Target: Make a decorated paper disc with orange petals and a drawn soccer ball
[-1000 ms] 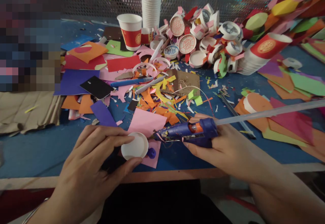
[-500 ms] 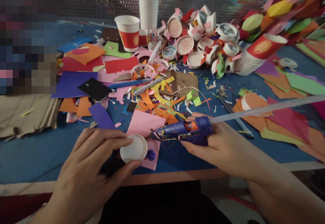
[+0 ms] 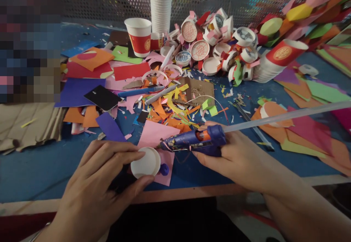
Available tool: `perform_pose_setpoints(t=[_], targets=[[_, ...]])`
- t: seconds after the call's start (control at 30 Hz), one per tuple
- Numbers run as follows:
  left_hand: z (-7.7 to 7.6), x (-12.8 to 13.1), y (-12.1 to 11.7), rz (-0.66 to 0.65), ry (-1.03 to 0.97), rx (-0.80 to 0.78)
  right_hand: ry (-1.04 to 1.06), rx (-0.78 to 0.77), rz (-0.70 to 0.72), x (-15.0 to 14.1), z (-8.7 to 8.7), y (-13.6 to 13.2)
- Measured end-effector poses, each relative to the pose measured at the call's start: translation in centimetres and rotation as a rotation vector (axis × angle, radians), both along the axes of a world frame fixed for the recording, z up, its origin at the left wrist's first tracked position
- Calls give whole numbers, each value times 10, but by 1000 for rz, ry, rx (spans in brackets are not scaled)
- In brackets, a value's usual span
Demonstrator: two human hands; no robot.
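My left hand [image 3: 105, 178] grips a small round white paper cup base [image 3: 145, 163] by its rim, fingers on the far side and thumb on the near side. The piece is over a pink paper sheet [image 3: 156, 132]. My right hand [image 3: 236, 157] is closed around a blue hot glue gun [image 3: 189, 141], with a long clear glue stick [image 3: 285, 116] running out of its back to the right. The gun's nozzle is at the upper right rim of the white piece; whether it touches is hard to tell. A small dark blue lump [image 3: 164, 169] shows beside the piece.
Paper scraps [image 3: 170, 106] litter the middle of the blue table [image 3: 24, 176]. Behind stand a red and white paper cup [image 3: 139, 38], a tall cup stack [image 3: 161, 6] and a heap of cut cup bases [image 3: 200, 49]. Coloured paper sheets [image 3: 304, 132] lie at right, cardboard [image 3: 30, 125] at left.
The glue gun has shifted very slightly left along with my right hand. My left hand keeps its hold on the white cup base, and the whole view has moved a little.
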State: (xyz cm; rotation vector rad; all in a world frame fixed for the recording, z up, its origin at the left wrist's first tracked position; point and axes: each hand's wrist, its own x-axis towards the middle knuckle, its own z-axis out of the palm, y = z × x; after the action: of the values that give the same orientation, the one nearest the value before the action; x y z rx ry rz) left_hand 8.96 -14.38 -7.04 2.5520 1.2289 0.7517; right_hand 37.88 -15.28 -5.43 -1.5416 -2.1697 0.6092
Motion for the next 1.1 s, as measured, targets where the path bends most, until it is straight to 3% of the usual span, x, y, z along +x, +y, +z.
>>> perform_pose_setpoints(t=[0.17,0.33,0.5,0.73,0.87,1.1], targets=[[0,0,1,-13,-3,-1,67,29,-28,-2,2,-3],[-2,0,1,-13,16,8,184,-57,-167,3,6,-10],[-1,1,-2,19,38,9,278,-64,-216,15,3,-21],[3,7,-21,213,63,59,257,-8,-313,34,-11,-36],[-2,17,-31,353,92,-5,338,7,-332,36,-18,-38],[1,36,-28,396,122,-93,380,24,-338,41,-27,-39]])
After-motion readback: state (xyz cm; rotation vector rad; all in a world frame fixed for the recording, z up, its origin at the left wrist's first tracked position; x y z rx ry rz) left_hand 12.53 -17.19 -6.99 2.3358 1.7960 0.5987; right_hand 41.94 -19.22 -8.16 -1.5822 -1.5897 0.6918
